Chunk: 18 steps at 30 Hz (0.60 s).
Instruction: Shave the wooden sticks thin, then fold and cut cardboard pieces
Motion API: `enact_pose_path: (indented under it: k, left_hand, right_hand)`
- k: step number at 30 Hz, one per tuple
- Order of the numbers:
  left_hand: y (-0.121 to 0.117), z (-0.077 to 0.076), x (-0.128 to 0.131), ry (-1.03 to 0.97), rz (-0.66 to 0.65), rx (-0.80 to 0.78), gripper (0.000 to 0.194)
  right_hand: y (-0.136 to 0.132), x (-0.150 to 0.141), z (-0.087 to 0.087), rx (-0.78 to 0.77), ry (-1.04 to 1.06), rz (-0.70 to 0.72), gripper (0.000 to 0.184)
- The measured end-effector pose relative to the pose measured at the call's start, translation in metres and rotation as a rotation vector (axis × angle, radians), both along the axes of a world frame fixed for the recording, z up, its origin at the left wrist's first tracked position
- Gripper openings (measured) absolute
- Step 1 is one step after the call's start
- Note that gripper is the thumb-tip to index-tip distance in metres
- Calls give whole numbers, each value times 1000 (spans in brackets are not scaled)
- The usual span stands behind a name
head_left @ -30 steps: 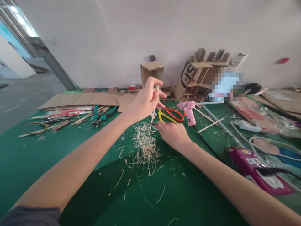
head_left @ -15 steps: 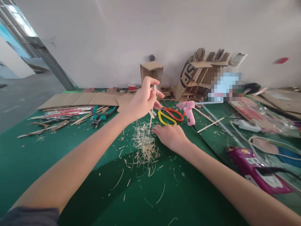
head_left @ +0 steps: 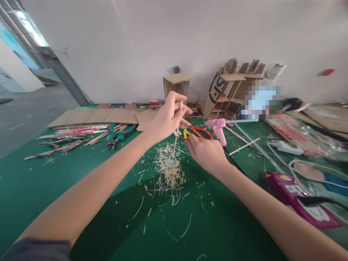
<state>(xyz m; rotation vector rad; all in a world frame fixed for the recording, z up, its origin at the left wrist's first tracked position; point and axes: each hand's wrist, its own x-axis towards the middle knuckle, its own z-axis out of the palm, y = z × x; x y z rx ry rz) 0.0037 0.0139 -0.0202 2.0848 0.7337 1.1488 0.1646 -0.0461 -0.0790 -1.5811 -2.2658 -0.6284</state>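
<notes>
My left hand [head_left: 172, 116] pinches the upper part of a thin wooden stick [head_left: 175, 145], which stands nearly upright with its lower end in a heap of pale shavings [head_left: 170, 168]. Low on the right of the stick, my right hand [head_left: 205, 150] is closed, and a thin dark blade [head_left: 180, 137] pokes out of its fingertips against the wood. Most of that blade is hidden. Just behind the right hand lie scissors [head_left: 202, 131] with red and yellow handles, partly covered by it. Curled slivers are scattered over the green table [head_left: 122, 217].
A pink glue gun [head_left: 219, 132] stands right of the scissors. Teal-handled pliers [head_left: 119, 137] and packaged sticks lie at left. Cardboard boxes [head_left: 176, 79] line the wall. A purple power strip [head_left: 301, 199] with cables is at right, near crossed sticks [head_left: 244, 146].
My right hand went down along the stick to its lower end, then came back up and slightly right. The left hand keeps its hold on the stick, almost in place.
</notes>
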Motion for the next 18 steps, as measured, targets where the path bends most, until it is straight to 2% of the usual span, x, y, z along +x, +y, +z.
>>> enact_pose_path:
  k: [4, 8, 13, 18]
  left_hand:
    - [-2, 0, 4, -27, -58, -15, 26]
    - [-3, -2, 4, -34, -96, -8, 27]
    - [-2, -1, 2, -24, -91, -12, 22]
    - [-3, 0, 1, -25, -91, -19, 19]
  right_hand:
    - [5, 1, 2, 69, 23, -24, 46]
    - [7, -1, 2, 52, 23, -19, 45]
    - [3, -8, -6, -126, -55, -1, 45]
    - [-1, -18, -12, -414, -149, 12, 36]
